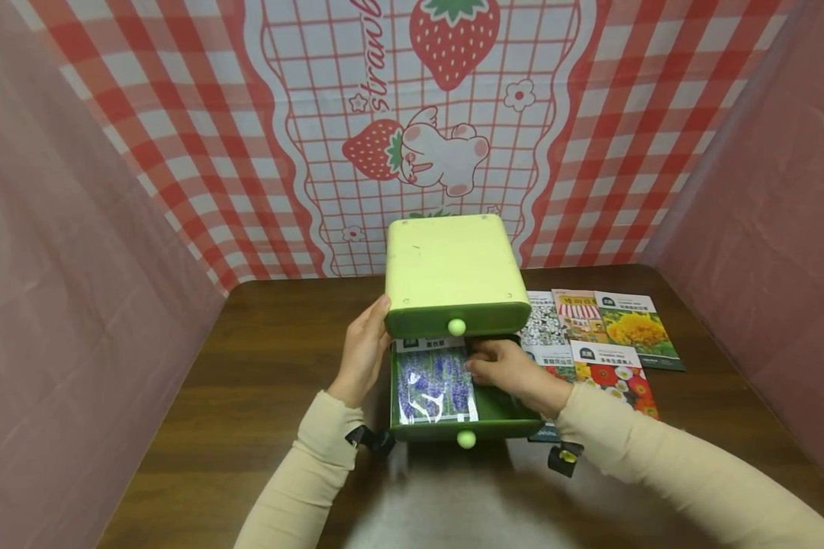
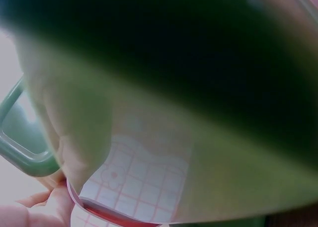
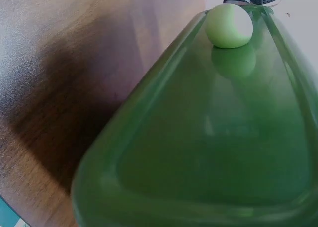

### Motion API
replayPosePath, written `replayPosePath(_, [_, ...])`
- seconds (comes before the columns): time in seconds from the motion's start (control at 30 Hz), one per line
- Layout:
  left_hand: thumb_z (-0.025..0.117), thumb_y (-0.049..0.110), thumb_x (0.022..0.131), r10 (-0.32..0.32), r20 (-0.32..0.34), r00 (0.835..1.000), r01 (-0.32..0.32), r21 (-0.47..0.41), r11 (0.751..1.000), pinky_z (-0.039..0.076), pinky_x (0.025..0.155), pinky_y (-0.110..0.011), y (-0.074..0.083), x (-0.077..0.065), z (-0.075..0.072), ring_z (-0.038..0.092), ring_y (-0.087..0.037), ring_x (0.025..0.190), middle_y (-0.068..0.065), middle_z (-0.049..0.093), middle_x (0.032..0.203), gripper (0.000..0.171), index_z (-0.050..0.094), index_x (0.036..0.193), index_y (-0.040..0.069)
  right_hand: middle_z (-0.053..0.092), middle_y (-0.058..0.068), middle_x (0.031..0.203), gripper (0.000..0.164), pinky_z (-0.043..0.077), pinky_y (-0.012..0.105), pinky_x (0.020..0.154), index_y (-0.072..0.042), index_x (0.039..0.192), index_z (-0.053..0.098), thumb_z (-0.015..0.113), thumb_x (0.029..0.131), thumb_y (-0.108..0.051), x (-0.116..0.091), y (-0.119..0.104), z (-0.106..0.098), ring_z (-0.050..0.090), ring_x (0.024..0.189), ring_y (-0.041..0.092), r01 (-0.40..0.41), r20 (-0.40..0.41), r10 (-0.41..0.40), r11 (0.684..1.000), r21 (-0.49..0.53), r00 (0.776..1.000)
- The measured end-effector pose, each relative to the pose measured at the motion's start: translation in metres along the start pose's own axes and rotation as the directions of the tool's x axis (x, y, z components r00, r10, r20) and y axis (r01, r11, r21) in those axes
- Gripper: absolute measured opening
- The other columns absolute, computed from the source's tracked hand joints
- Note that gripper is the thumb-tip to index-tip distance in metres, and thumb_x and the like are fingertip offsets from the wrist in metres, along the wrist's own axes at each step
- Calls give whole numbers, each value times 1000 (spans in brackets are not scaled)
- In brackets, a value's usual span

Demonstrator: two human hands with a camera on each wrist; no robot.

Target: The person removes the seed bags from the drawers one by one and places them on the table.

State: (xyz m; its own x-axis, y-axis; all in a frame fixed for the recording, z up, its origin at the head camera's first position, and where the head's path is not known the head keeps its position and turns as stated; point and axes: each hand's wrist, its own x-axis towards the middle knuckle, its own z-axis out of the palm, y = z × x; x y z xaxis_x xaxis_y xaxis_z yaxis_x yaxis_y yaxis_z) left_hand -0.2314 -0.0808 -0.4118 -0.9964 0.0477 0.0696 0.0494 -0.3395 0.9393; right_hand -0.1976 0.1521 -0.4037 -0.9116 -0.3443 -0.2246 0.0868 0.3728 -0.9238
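A small two-drawer cabinet with a pale yellow-green top point(image 1: 453, 263) stands on the table. Its upper drawer point(image 1: 419, 324) is closed, while the lower drawer point(image 1: 501, 431) is pulled out. In the lower drawer's left half lies a seed packet point(image 1: 429, 385) with purple flowers under glossy wrapping. My right hand point(image 1: 511, 374) reaches into that drawer, its curled fingers and thumb pinching the packet's right edge. My left hand point(image 1: 364, 354) rests against the cabinet's left side with fairly straight fingers. The right wrist view shows the green drawer front point(image 3: 213, 152) and round knob point(image 3: 228, 27), but no fingers.
Several flower seed packets lie right of the cabinet, among them one with a yellow bloom point(image 1: 635, 328) and one with red and white flowers point(image 1: 614, 375). A checked strawberry cloth point(image 1: 199, 137) hangs behind the brown table point(image 1: 275, 366). Pink cloth point(image 1: 762, 191) encloses the sides.
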Motion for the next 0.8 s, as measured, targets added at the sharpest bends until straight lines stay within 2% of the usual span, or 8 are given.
replayPosePath(0.1, [50, 30, 102, 1, 0, 1000, -1, 0, 1000, 37, 116, -41, 0, 0, 0, 42, -27, 141, -12, 43, 153, 51, 48, 141, -2, 50, 39, 131, 55, 59, 33, 88, 25, 140, 27, 50, 98, -3, 2, -1, 0, 67, 93, 22, -49, -3, 49, 997, 60, 999])
replayPosePath(0.2, [50, 29, 102, 1, 0, 1000, -1, 1, 1000, 37, 116, -41, 0, 0, 0, 43, -26, 140, -12, 44, 152, 50, 48, 141, -2, 59, 35, 119, 53, 61, 29, 78, 24, 138, 31, 52, 96, -2, 3, -2, 0, 62, 78, 10, -82, -7, 83, 994, 78, 997])
replayPosePath(0.33, [50, 29, 102, 0, -2, 1000, 0, -3, 1000, 38, 116, -41, 0, 0, 0, 43, -25, 140, -11, 44, 152, 49, 48, 141, -2, 65, 22, 102, 48, 61, 29, 71, 20, 134, 38, 55, 95, -3, 4, -5, 1, 60, 72, 11, -110, -3, 110, 992, 65, 994])
replayPosePath(0.5, [50, 28, 103, -3, -6, 1000, 3, -7, 1000, 37, 116, -41, 0, 0, 1, 43, -25, 140, -11, 43, 153, 50, 48, 142, -2, 63, 10, 87, 34, 61, 31, 69, 14, 123, 47, 55, 96, -5, 4, -6, 4, 58, 68, 12, -126, 8, 126, 992, 27, 992])
replayPosePath(0.7, [49, 29, 103, -4, -2, 1000, 4, -8, 1000, 36, 117, -42, 1, -1, 1, 41, -26, 141, -11, 41, 154, 51, 46, 143, -2, 51, 3, 73, 11, 60, 30, 64, 3, 98, 51, 58, 95, -5, 5, -6, 6, 55, 64, 12, -127, 42, 127, 992, -12, 991])
replayPosePath(0.8, [49, 29, 103, -5, -2, 1000, 5, -9, 1000, 35, 117, -41, 1, -1, 1, 41, -26, 141, -11, 41, 154, 52, 46, 143, -2, 47, 1, 69, 16, 59, 29, 62, -3, 86, 47, 58, 96, -6, 5, -4, 6, 51, 62, 12, -129, 58, 130, 991, -26, 990])
